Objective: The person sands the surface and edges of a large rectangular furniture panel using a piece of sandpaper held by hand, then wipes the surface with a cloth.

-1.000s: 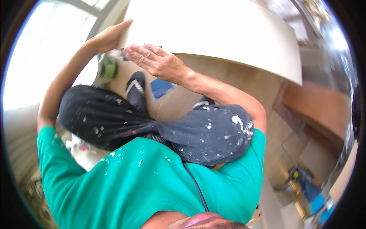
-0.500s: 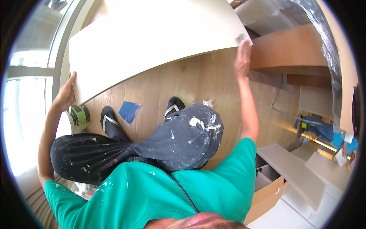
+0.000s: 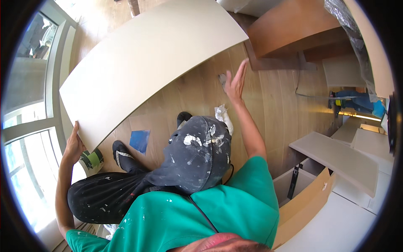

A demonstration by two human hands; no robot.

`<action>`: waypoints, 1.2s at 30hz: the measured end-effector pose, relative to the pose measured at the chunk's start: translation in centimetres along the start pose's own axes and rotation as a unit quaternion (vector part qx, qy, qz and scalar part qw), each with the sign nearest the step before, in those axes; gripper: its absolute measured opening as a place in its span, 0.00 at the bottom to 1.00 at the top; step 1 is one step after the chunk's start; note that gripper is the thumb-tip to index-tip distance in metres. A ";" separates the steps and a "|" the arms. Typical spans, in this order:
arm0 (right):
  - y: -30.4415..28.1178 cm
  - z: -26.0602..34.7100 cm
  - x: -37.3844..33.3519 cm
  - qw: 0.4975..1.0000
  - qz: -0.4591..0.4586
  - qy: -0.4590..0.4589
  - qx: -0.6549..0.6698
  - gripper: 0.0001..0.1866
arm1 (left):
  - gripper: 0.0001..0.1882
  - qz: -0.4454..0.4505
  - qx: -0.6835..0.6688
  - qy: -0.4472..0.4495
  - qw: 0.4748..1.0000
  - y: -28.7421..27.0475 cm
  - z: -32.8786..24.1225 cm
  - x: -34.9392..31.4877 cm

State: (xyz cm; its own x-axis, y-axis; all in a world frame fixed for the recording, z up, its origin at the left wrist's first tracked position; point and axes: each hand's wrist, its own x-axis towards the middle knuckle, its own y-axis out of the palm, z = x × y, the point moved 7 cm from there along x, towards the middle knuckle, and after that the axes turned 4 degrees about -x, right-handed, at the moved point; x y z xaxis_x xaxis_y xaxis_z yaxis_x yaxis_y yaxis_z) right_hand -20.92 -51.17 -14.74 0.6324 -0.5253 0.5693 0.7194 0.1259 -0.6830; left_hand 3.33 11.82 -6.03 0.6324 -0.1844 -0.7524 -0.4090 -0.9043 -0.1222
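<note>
Left hand [image 3: 74,145] clamped on lower-left corner of cream panel [image 3: 147,63], tilted over wood floor [image 3: 201,92]. Right hand [image 3: 236,82] spread open, off panel edge, frame centre. Panel not yet laid down.

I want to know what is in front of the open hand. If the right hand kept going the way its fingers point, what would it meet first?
Probably the near edge of the big pale board: the right hand is open, fingers aimed at it, just short. Depth is unclear, so it might pass beneath.
</note>
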 end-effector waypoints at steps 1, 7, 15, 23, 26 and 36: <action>-1.0 2.5 2.2 0.999 -0.023 -0.044 0.010 0.41 | 0.43 0.001 0.014 0.000 1.000 -0.2 0.1 -0.1; 1.0 8.3 9.8 0.977 -0.020 -0.205 -0.058 0.42 | 0.42 0.041 0.031 -0.008 0.999 -1.0 0.4 1.4; 6.7 31.7 -3.8 0.866 0.103 -0.475 0.113 0.29 | 0.42 0.001 0.030 -0.007 1.000 0.9 -0.7 0.0; 6.3 22.0 -0.8 0.859 0.011 -0.512 -0.008 0.25 | 0.40 -0.205 0.423 0.326 0.820 -5.2 -4.0 -0.3; 2.6 12.2 4.9 0.904 0.019 -0.424 -0.043 0.38 | 0.45 -0.076 0.591 0.463 0.656 1.9 -4.9 -4.2; -1.6 1.4 12.1 0.960 0.053 -0.192 -0.195 0.47 | 0.41 0.150 0.767 0.494 0.381 9.9 1.8 -4.9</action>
State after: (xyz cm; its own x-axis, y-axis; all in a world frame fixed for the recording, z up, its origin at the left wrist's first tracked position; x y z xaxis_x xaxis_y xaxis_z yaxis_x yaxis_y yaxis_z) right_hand -14.00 -56.57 -6.09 0.8097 -0.1694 0.5619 0.5294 -0.2024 -0.8239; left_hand -4.96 4.49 -4.75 0.0347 -0.9310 -0.3635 0.0167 0.3642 -0.9312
